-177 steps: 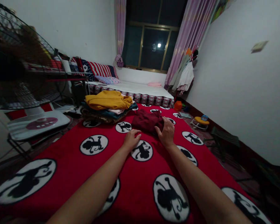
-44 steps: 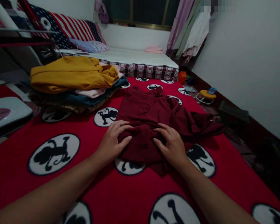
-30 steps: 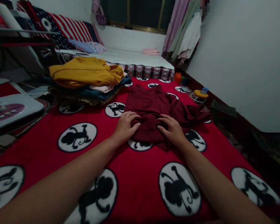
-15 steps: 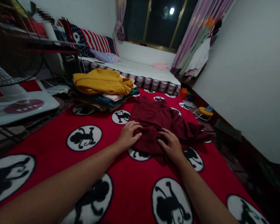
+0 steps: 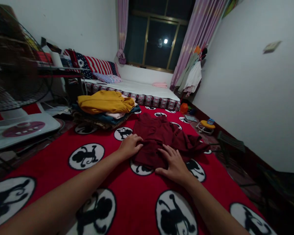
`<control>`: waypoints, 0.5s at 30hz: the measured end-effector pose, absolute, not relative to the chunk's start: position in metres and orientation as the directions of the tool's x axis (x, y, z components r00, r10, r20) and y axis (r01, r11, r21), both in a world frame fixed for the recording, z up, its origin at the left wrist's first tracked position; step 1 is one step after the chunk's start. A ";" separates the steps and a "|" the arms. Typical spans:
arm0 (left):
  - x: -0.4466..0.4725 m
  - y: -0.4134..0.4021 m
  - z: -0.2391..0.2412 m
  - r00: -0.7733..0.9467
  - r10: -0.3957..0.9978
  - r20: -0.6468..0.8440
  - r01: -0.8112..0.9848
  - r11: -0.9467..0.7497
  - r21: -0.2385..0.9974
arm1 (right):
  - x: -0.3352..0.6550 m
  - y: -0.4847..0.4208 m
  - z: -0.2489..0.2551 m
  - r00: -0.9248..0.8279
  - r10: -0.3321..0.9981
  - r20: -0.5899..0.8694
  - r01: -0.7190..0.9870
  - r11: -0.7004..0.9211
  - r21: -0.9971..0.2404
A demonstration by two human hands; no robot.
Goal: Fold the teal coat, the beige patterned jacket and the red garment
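While a fan point(image 5: 24, 129) takes up the left edge of my feed, a cluttered desk point(image 5: 68, 74) stands behind it with a red flask point(image 5: 73, 58) near its right end. Next along, I see a cushion point(image 5: 98, 66) with red and white stripes at the left end of a low bed point(image 5: 140, 87), which is covered in white and has a patterned side. In front of it sits a pile of folded clothes point(image 5: 106, 102), mustard on top with pink and teal cloth beneath, on the far left part of a red blanket point(image 5: 132, 199) printed with black monkeys in white ovals.

To the right of the pile, the left hand point(image 5: 129, 147) rests at the left side of a dark red garment point(image 5: 156, 138), its fingers bent; from up here I can't tell whether they pinch the cloth or merely press on it. The garment lies wrinkled on the blanket, mostly beyond and between the two hands, with a bunched part reaching out to the right. At its near edge, the right hand point(image 5: 174, 164) lies palm down and spread, fingers over the cloth, gripping nothing.

Farther right, I have clothes hanging point(image 5: 192, 76) beside the purple curtain point(image 5: 191, 36), then a yellow stool point(image 5: 207, 125) near the wall and a dark folding chair point(image 5: 231, 143).
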State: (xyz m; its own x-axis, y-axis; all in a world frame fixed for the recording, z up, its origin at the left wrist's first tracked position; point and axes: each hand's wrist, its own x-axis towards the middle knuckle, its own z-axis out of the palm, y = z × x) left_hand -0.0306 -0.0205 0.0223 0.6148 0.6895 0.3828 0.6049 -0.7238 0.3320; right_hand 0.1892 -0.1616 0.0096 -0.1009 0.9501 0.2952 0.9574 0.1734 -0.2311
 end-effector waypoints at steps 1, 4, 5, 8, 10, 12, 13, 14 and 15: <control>-0.032 -0.015 0.026 0.630 0.678 0.378 0.585 -0.735 0.344 | 0.192 -0.169 0.009 -0.106 0.955 0.279 0.969 0.162 -0.185; -0.036 0.008 0.031 0.646 0.657 0.388 0.521 -0.751 0.406 | 0.210 -0.187 0.006 -0.029 0.930 0.365 0.994 0.066 -0.089; -0.037 0.017 0.031 0.646 0.659 0.386 0.510 -0.749 0.423 | 0.220 -0.189 0.005 0.013 0.905 0.425 0.997 0.019 -0.071; -0.034 0.042 0.026 0.684 0.644 0.343 0.509 -0.758 0.408 | 0.251 -0.183 0.007 0.146 0.818 0.556 0.989 -0.110 -0.097; -0.027 0.050 0.023 0.717 0.627 0.305 0.512 -0.770 0.380 | 0.268 -0.170 0.009 0.257 0.793 0.553 0.966 -0.197 -0.166; -0.019 0.048 0.023 0.727 0.622 0.290 0.509 -0.773 0.380 | 0.280 -0.153 0.012 0.372 0.782 0.500 0.928 -0.297 -0.225; -0.017 0.044 0.025 0.729 0.624 0.283 0.510 -0.770 0.384 | 0.285 -0.145 0.013 0.408 0.781 0.474 0.913 -0.332 -0.238; -0.016 0.039 0.027 0.722 0.628 0.289 0.507 -0.766 0.395 | 0.289 -0.138 0.015 0.418 0.787 0.454 0.908 -0.344 -0.240; -0.018 0.035 0.030 0.705 0.636 0.314 0.496 -0.759 0.422 | 0.294 -0.132 0.017 0.405 0.800 0.443 0.913 -0.328 -0.242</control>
State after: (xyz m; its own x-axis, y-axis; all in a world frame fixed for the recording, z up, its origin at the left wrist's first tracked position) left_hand -0.0178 0.0353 0.0305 0.7053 0.6358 0.3137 0.4965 -0.7588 0.4216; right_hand 0.2944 -0.1323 0.0172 0.4051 0.7998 0.4430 0.9130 -0.3282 -0.2424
